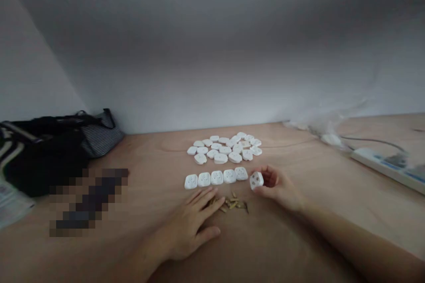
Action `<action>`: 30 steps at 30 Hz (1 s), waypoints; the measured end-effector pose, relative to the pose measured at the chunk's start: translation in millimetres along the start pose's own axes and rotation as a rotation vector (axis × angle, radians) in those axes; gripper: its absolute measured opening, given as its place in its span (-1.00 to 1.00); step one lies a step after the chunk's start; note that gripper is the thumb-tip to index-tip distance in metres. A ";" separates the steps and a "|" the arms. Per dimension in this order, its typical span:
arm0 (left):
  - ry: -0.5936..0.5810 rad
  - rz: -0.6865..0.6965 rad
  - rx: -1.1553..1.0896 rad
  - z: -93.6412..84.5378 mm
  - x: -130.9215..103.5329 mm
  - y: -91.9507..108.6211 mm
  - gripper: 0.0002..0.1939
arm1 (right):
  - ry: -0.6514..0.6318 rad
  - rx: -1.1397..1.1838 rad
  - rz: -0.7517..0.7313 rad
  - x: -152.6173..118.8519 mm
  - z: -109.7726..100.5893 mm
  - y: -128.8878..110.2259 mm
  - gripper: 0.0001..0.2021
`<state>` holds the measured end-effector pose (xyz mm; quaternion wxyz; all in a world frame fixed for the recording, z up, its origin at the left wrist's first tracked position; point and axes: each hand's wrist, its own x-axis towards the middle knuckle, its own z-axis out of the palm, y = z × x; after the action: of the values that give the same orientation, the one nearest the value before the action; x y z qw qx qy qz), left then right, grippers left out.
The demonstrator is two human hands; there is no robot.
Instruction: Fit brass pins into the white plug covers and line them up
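Observation:
My right hand [277, 188] grips a white plastic socket piece [256, 181] between thumb and fingers, its face with holes tilted toward me. Just left of it, a row of several similar white socket pieces [217, 177] lies on the wooden table. My left hand [195, 221] rests palm down with fingers spread, below the row. Its fingertips reach the edge of a small heap of brass-coloured metal pieces [234, 203], part of which it covers. Behind the row sits a loose cluster of more white pieces [221, 158].
A black bag [43, 154] stands at the left, with a pixelated dark object [94, 199] in front of it. At the right lie a white power strip [388, 166] with a cable and a clear plastic bag [327, 130]. A wall [199, 93] closes off the table's back edge.

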<state>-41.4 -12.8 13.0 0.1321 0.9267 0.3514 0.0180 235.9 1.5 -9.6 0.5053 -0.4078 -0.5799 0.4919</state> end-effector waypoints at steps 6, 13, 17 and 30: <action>0.022 -0.007 -0.037 0.9 -0.8 0.5 -0.40 | -0.154 -0.215 -0.040 -5.9 3.0 -2.7 -0.48; 0.018 -0.032 -0.034 -0.4 -1.4 3.8 -0.41 | -0.165 -0.630 -0.243 -12.6 5.5 -4.6 -0.41; 0.004 -0.028 -0.034 -1.4 -1.8 4.0 -0.40 | -0.136 -0.626 -0.219 -13.1 5.7 -5.0 -0.58; 0.048 -0.018 -0.052 0.6 -2.4 2.9 -0.40 | -0.084 -0.388 -0.220 -10.9 1.1 0.3 -0.63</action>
<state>-41.2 -16.6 13.3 0.1475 0.9191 0.3621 0.0482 236.5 -9.2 -11.9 0.4435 -0.4108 -0.7252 0.3295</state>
